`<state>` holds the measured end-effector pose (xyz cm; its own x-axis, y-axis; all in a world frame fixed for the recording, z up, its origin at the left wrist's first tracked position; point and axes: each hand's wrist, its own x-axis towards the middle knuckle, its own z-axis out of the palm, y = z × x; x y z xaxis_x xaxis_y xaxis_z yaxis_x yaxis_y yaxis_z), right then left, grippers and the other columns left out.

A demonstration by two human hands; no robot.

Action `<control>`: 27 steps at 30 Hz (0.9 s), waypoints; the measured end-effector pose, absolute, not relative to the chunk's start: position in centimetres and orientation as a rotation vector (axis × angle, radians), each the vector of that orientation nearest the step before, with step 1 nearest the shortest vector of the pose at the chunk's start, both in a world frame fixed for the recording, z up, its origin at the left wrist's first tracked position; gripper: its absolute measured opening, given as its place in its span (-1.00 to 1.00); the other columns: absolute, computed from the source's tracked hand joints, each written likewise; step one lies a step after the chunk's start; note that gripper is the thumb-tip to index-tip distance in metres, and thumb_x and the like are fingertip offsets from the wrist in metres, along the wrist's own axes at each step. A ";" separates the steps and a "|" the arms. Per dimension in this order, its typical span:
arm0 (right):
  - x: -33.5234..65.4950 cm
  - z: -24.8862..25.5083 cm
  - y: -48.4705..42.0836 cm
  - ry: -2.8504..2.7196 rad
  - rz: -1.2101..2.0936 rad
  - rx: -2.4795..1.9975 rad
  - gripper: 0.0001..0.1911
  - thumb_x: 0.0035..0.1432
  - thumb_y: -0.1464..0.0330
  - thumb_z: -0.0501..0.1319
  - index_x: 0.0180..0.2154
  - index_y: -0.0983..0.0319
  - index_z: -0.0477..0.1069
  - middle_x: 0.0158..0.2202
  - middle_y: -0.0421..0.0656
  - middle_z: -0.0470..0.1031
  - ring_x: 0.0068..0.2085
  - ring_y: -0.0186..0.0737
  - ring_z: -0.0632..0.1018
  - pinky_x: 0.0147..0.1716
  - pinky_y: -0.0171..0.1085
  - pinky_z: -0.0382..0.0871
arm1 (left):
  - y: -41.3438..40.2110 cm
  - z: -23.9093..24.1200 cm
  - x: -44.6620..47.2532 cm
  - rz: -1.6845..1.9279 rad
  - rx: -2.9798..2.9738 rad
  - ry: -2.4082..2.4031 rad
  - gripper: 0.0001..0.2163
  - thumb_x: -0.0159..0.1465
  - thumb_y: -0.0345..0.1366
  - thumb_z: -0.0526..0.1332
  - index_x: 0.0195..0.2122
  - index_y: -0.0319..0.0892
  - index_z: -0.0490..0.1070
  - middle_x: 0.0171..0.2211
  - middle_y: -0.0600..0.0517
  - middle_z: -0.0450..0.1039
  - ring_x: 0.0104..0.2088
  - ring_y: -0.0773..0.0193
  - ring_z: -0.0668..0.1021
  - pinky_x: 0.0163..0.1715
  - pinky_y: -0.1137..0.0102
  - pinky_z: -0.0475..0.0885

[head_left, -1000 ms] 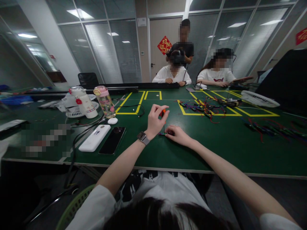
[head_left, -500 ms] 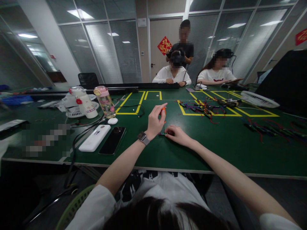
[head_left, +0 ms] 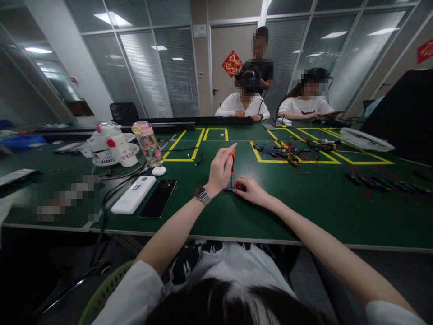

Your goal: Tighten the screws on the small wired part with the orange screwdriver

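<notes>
My left hand (head_left: 218, 170), with a watch on its wrist, is closed round a small orange-handled screwdriver (head_left: 232, 162) held upright, tip down on the green table (head_left: 304, 203). The index finger stretches up beside the handle. My right hand (head_left: 250, 190) lies on the table just to the right, fingers pinched on a small dark part with coloured wires (head_left: 231, 189) under the screwdriver tip. Most of that part is hidden by the fingers.
A white power bank (head_left: 133, 194), a black phone (head_left: 158, 197) and a white earbud case (head_left: 158, 170) lie to the left, with a pink-lidded bottle (head_left: 147, 143) behind. Coloured wire bundles (head_left: 287, 153) lie in yellow-taped squares. Three people are at the far side.
My left fingers have shifted on the screwdriver handle, the index finger rising from curled to stretched upward. My right hand and the part under it have stayed in place.
</notes>
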<state>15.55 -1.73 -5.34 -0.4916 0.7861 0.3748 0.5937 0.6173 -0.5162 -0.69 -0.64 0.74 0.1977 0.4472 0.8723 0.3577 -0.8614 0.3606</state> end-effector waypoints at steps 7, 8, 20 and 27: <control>15.6 -5.3 -1.8 -2.261 0.422 -1.082 -0.93 0.09 0.47 0.20 -0.32 0.28 0.43 -0.41 -0.20 0.35 -0.43 -0.34 0.38 -0.40 -0.35 0.24 | -0.2 0.4 -0.4 1.846 2.293 0.815 -0.73 0.36 -0.28 0.07 0.07 -0.13 0.30 -0.14 -0.01 0.46 -0.22 0.34 0.50 -0.19 0.43 0.43; 15.6 -5.3 -1.8 -2.262 0.420 -1.080 -0.93 0.09 0.47 0.20 -0.32 0.28 0.42 -0.41 -0.20 0.35 -0.42 -0.34 0.38 -0.40 -0.35 0.24 | -0.2 0.4 -0.4 1.873 2.295 0.820 -0.74 0.33 -0.27 0.12 0.04 -0.13 0.33 -0.19 0.01 0.46 -0.25 0.35 0.49 -0.21 0.44 0.42; 15.7 -5.4 -1.7 -2.263 0.413 -1.073 -0.93 0.09 0.47 0.20 -0.32 0.28 0.43 -0.40 -0.19 0.35 -0.42 -0.34 0.39 -0.39 -0.34 0.25 | -0.7 0.8 -0.6 1.801 2.346 0.779 -0.69 0.42 -0.32 -0.09 0.10 -0.14 0.29 -0.12 -0.04 0.41 -0.11 0.31 0.47 -0.10 0.39 0.37; 15.6 -5.4 -1.7 -2.252 0.430 -1.075 -0.93 0.08 0.47 0.20 -0.32 0.28 0.43 -0.40 -0.19 0.35 -0.43 -0.34 0.38 -0.40 -0.34 0.25 | -0.5 0.7 -0.4 1.865 2.353 0.829 -0.75 0.36 -0.29 0.07 0.03 -0.14 0.36 -0.26 0.01 0.40 -0.27 0.34 0.45 -0.23 0.43 0.38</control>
